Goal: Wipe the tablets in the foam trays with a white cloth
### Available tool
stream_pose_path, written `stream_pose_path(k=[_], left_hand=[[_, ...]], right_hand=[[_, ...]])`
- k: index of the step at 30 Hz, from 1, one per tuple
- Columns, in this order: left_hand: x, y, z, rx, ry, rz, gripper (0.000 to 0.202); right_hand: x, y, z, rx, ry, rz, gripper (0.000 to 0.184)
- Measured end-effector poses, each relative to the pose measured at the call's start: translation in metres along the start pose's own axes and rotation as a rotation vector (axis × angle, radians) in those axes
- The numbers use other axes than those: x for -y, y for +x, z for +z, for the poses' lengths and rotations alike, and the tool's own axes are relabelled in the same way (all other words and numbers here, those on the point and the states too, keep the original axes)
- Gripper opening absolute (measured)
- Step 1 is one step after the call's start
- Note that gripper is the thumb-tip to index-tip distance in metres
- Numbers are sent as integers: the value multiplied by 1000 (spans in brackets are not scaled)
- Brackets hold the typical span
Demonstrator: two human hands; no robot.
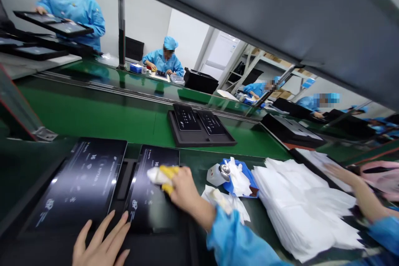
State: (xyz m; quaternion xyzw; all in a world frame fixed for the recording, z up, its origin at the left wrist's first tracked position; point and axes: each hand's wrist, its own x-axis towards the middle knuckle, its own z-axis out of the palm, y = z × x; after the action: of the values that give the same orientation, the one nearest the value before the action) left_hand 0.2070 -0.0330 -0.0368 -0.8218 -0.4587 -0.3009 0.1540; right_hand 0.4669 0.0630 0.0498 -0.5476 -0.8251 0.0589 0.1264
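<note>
Two dark glossy panels with white printed icons lie side by side in a black tray (123,181) in front of me: the left panel (84,174) and the right panel (141,203). My right hand (183,187), with yellow covers on its fingers, presses a bunched white cloth (156,176) against the right panel. Fingers spread, my left hand (101,243) rests at the near edge of the tray, close to the lower ends of both panels. Nothing is in it. Part of the right panel's upper print is hidden by the cloth and fingers.
Right of my arm stand a white dispenser bottle (216,174), a blue bin (249,178) with crumpled wipes, and a stack of white sheets (299,203). Another tray (202,137) with two panels sits on the green belt (143,120). A co-worker's hand (341,174) reaches in at right.
</note>
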Motion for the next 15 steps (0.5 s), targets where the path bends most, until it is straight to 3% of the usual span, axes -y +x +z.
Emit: stream_pose_path(k=[2, 4, 6, 9, 11, 13, 15], left_hand=[[3, 7, -14, 11, 30, 69, 37], [8, 8, -29, 23, 44, 77, 38], [16, 0, -41, 27, 42, 40, 40], [32, -23, -53, 55, 22, -96, 39], [43, -38, -54, 87, 13, -199, 38], [49, -48, -53, 98, 1, -266, 37], [51, -51, -51, 96, -24, -286, 35]], right_hand=[[4, 47, -11, -12, -85, 166, 35], [20, 66, -7, -20, -131, 208, 29], [42, 48, 11, -15, -116, 72, 26], [72, -18, 41, -48, -18, -262, 39], [78, -53, 52, -70, 43, -405, 51], [73, -58, 51, -36, 70, -460, 56], [60, -34, 39, 4, 54, -400, 54]])
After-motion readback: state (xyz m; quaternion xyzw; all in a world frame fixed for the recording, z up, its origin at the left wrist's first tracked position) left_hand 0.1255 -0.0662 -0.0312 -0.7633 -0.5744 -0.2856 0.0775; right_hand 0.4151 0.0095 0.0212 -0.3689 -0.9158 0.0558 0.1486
